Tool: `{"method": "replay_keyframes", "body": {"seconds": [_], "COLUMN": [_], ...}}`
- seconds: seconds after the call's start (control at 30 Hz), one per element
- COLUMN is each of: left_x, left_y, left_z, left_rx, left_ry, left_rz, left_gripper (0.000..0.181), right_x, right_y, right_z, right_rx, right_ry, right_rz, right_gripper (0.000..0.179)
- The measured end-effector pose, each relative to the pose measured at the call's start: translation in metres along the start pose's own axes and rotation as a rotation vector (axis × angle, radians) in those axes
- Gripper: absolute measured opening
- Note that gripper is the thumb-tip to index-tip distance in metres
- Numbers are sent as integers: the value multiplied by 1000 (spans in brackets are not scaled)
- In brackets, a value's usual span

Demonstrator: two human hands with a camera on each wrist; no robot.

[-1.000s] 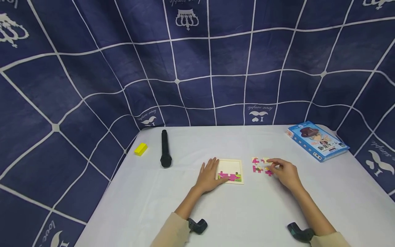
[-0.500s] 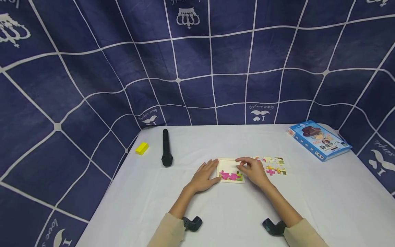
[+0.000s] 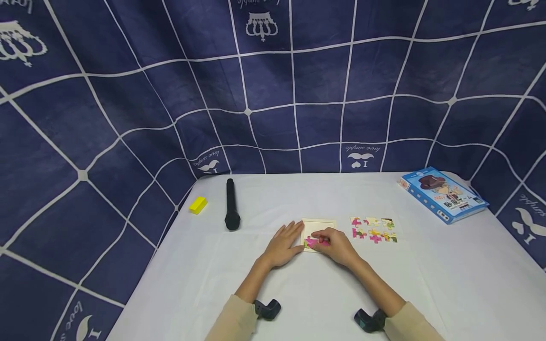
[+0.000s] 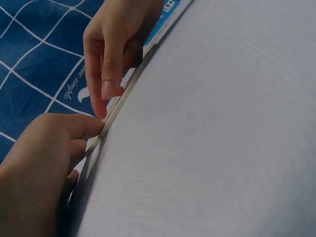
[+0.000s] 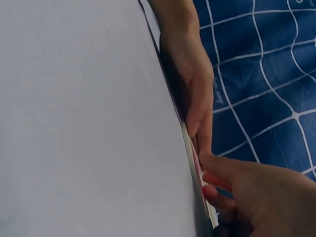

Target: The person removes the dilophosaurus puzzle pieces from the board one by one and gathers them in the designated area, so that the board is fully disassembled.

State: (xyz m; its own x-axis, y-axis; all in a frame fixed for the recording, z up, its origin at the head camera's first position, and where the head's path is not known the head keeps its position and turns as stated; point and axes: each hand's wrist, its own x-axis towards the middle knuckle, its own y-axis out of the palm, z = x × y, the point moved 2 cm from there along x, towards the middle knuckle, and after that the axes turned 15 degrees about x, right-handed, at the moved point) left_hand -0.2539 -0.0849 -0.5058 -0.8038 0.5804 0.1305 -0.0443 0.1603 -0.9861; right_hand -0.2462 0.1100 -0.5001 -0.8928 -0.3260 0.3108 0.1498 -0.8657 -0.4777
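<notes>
My left hand (image 3: 282, 244) lies along the left edge of a small pale wooden puzzle tray (image 3: 319, 220), fingers straight and thumb at its near-left corner. My right hand (image 3: 339, 246) is over the tray, with bent fingers and the thumb at the pink puzzle pieces (image 3: 309, 241) in the near row. The fingers cover part of that row, and I cannot tell whether they pinch a piece. In the left wrist view, the right hand (image 4: 116, 47) points down close to the left fingertips. The right wrist view catches the tray's edge (image 5: 190, 148) side-on between both hands.
Several loose puzzle pieces (image 3: 375, 236) lie in two rows right of the tray. A blue box (image 3: 443, 194) is at the back right. On the left are a black microphone (image 3: 231, 208) and a yellow block (image 3: 198, 205). A dark blue curtain (image 3: 273, 85) hangs behind the white table.
My right hand has moved left from the loose pieces to the tray's near row, uncovering the loose pieces. My left thumb has drawn back from the pink pieces to the tray's corner.
</notes>
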Motion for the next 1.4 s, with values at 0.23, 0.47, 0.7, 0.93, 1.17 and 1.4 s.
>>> {"method": "replay_keyframes", "body": {"seconds": [0.23,0.47,0.7,0.93,1.17,1.4], "left_x": [1,0,-2,-2,-2,1], "left_y": [0,1,3,3,0,3], "left_z": [-2,-2,0,1,-1,1], "left_rx": [7,5,1,-7,-1,17], "left_ry": [-3,-15,-4,29,38,-1], "left_rz": [14,31,19,-25,-29,13], "left_gripper": [63,63,63,63,63,64], "right_x": [-3,-3,-3,-3,-3,0], "right_y": [5,6,8,10,12,7], "right_z": [5,4,1,3,3,9], "right_rx": [-144,-104,1,107,186,214], "right_ry": [19,29,11,-56,-114,-109], "right_rz": [4,-8,-50,-83,-84,-101], "right_gripper": [34,32,33,28,29,27]}}
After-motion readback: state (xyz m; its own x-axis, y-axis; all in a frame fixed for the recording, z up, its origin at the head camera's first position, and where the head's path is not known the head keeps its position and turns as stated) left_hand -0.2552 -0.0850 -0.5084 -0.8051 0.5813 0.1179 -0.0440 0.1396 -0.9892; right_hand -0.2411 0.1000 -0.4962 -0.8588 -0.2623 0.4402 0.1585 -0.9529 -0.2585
